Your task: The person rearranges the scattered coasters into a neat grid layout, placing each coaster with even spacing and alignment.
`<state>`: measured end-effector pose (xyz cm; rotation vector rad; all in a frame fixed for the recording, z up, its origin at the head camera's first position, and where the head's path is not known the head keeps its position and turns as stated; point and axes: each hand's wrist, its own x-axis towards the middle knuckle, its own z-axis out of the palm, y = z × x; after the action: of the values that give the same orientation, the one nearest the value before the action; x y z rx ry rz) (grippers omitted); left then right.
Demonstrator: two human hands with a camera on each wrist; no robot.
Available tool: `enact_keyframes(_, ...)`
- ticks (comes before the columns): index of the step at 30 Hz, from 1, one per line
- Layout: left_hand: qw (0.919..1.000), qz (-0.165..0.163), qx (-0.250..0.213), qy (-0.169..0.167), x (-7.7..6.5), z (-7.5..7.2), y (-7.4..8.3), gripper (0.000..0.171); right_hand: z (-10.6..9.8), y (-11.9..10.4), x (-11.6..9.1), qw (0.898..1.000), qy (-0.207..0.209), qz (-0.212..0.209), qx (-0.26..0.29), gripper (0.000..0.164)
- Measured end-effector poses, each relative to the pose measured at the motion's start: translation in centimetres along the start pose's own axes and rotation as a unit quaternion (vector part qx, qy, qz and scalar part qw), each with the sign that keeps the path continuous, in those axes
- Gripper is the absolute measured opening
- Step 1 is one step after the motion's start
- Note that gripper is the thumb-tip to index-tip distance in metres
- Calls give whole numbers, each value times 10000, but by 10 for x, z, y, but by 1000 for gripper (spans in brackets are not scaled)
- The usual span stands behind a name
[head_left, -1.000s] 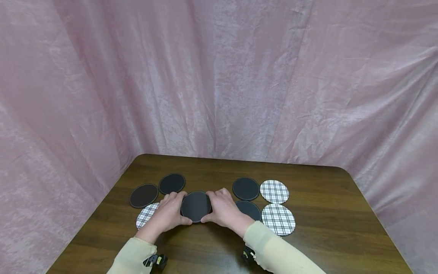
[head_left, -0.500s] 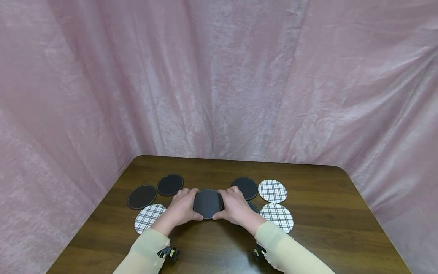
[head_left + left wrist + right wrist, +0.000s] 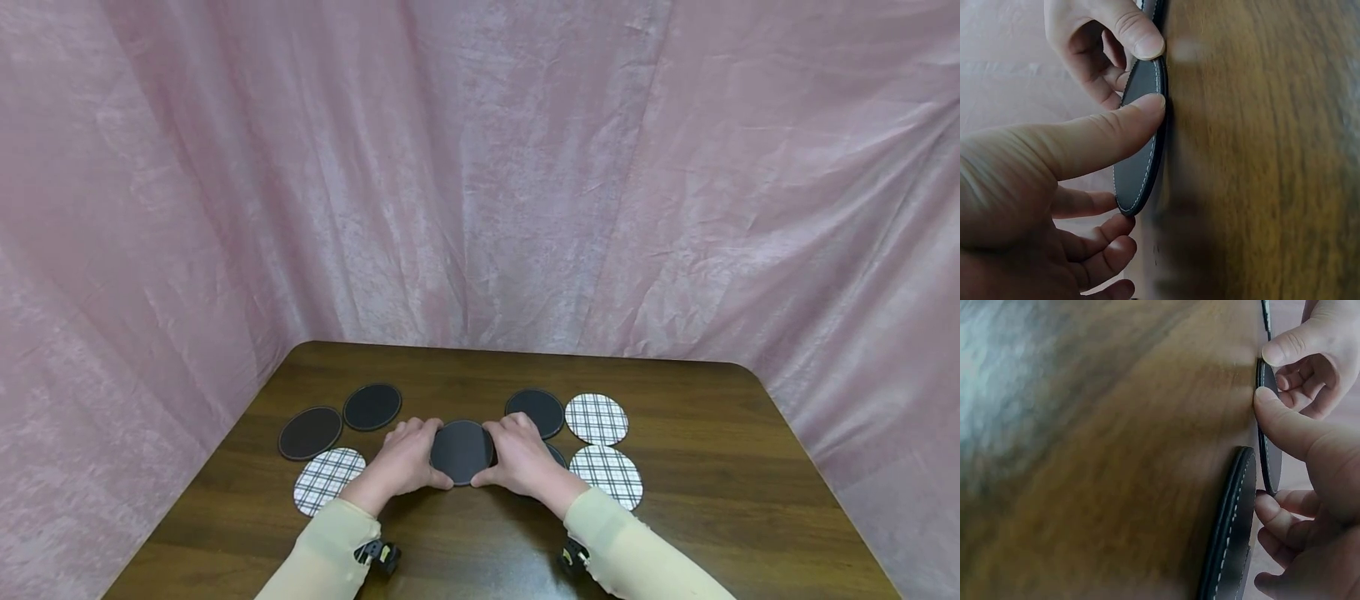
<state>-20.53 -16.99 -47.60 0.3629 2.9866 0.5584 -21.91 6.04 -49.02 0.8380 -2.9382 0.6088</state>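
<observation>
A round black coaster (image 3: 461,452) with pale edge stitching lies face up between my two hands near the middle of the table. My left hand (image 3: 407,460) holds its left side, thumb at the near edge and fingers further back. On the opposite side, my right hand (image 3: 522,458) grips it in a similar way. In the left wrist view, the coaster's rim (image 3: 1141,187) is very close to the wood; whether it touches cannot be told. Beside my right hand, another black coaster (image 3: 555,454) is mostly covered by that hand. Its stitched edge (image 3: 1232,531) stands out in the right wrist view.
On the left lie two black coasters, one nearer (image 3: 311,432) and one further back (image 3: 372,407), plus a plaid coaster (image 3: 328,481). To the right are a black coaster (image 3: 535,412) and two plaid ones, back (image 3: 596,418) and front (image 3: 607,475). Pink curtains (image 3: 480,167) surround the brown table (image 3: 712,467).
Both hands have carried the held black coaster to the right, then slightly toward me. More of the left plaid coaster shows, and the front right black coaster is now more covered.
</observation>
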Motion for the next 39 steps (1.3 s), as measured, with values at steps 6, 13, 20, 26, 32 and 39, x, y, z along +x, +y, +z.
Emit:
enact_keyframes(6, 9999, -51, -10, -139, -1, 0, 0, 99, -2, 0, 0, 9997, -108, -112, -180, 83)
enact_keyframes(13, 9996, -88, 17, -255, -2, 0, 0, 97, -3, 1, 0, 9993, -274, -106, -229, 84)
enact_keyframes(20, 9997, 24, -5, -223, -3, 1, -1, 97, -4, 2, -1, 9989, -350, -138, -270, 82)
enact_keyframes(26, 9998, 72, -37, -193, -5, 1, 0, 98, -7, 2, -3, 9990, -379, -140, -195, 82)
enact_keyframes(32, 9998, 85, -4, -206, -6, 0, 2, 98, -8, 3, -5, 9991, -343, -194, -158, 81)
enact_keyframes(39, 9996, 155, 35, -241, -6, 1, 3, 98, -8, 7, -6, 9994, -286, -198, -39, 79)
